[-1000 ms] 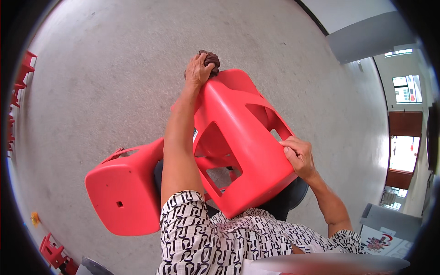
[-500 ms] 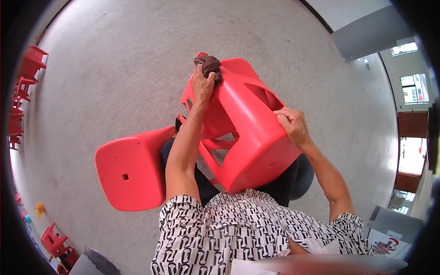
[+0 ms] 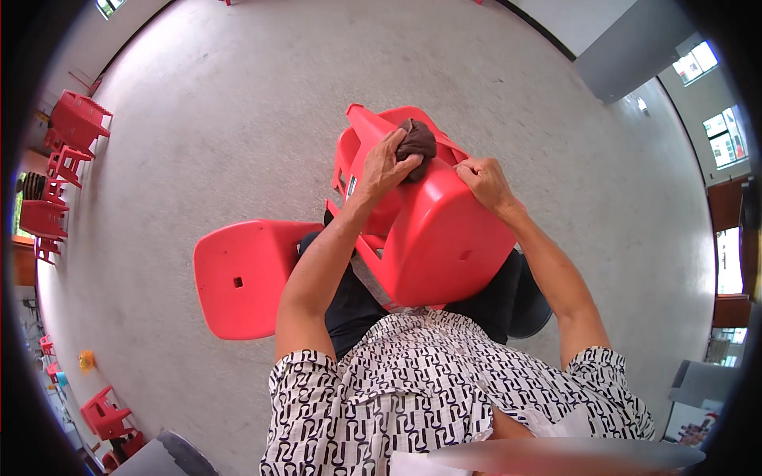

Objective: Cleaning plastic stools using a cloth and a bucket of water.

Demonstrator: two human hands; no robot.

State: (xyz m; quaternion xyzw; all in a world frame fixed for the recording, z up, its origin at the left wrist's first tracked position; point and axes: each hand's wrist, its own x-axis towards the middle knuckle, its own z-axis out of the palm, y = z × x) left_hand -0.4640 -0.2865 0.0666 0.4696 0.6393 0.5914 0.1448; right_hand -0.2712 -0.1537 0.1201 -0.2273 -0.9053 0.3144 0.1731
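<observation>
Currently, left hand (image 3: 386, 166) clenches a brown cloth (image 3: 416, 146) against the tilted red stool (image 3: 432, 230) at 12 o'clock; right hand (image 3: 486, 182) grips its edge. Wiping appears underway, completion indeterminate.

Looking straight down here: a red plastic stool (image 3: 432, 230) is tipped over on the person's lap, legs pointing far, seat facing near. The left hand (image 3: 389, 163) presses a dark brown cloth (image 3: 416, 145) against the stool's upper edge, and the right hand (image 3: 486, 182) grips that same edge just to the right of it. A second red stool (image 3: 242, 278) sits on the grey floor (image 3: 238, 119) to the left, touching the person's leg. More red stools (image 3: 67, 151) are stacked far left by the wall.
</observation>
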